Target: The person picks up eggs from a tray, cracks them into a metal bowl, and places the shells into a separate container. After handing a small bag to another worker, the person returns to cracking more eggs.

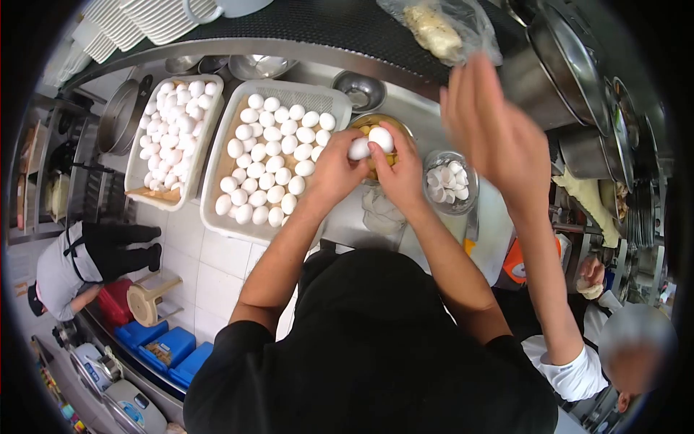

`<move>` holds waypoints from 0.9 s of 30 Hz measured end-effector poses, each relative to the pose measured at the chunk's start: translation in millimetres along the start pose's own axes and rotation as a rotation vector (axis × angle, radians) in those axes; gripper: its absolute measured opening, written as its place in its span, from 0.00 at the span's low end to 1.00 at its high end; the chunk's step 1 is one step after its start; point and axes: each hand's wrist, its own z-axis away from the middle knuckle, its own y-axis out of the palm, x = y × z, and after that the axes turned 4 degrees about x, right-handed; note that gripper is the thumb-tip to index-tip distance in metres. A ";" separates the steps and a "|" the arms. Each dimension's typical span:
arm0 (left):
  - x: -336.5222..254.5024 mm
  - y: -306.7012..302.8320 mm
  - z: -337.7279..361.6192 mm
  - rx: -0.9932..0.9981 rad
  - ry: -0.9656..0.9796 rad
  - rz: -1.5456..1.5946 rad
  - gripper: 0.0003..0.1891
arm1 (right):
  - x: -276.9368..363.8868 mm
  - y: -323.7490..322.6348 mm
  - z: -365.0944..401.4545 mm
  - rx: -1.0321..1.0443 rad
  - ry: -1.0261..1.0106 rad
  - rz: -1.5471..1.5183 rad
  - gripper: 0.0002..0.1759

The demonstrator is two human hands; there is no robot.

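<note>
Over a metal bowl [376,121] with yellow contents, my left hand [337,170] grips a white egg [358,149]. Beside it, my right hand [399,168] holds another white egg [381,139]; the two eggs are close together or touching. To the left of my hands, a light tray [211,189] bears several white eggs. Just right of my right hand stands a clear bowl [473,182] of broken white shells. A crumpled grey cloth [383,211] lies below the metal bowl.
Another egg tray [134,173] is farther left. A co-worker's blurred raised hand [499,126] reaches in from the right, near the shell bowl. An empty metal bowl [361,90] sits behind. Another person [79,253] bends at the far left. Pots [542,79] line the right.
</note>
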 end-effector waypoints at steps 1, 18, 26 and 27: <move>11.4 1.1 0.6 -0.029 0.016 0.025 0.24 | -1.6 -2.4 -1.9 0.017 0.071 -0.065 0.25; -3.5 -6.5 -27.8 0.275 0.000 -0.053 0.26 | -42.3 -28.6 -9.1 0.393 0.667 -0.695 0.19; 10.3 4.2 -29.5 0.285 -0.146 0.143 0.25 | -62.9 -14.5 0.7 0.330 0.500 -0.516 0.21; 12.8 8.6 -28.9 0.248 -0.136 0.187 0.24 | -62.2 -14.3 -0.1 0.331 0.489 -0.477 0.21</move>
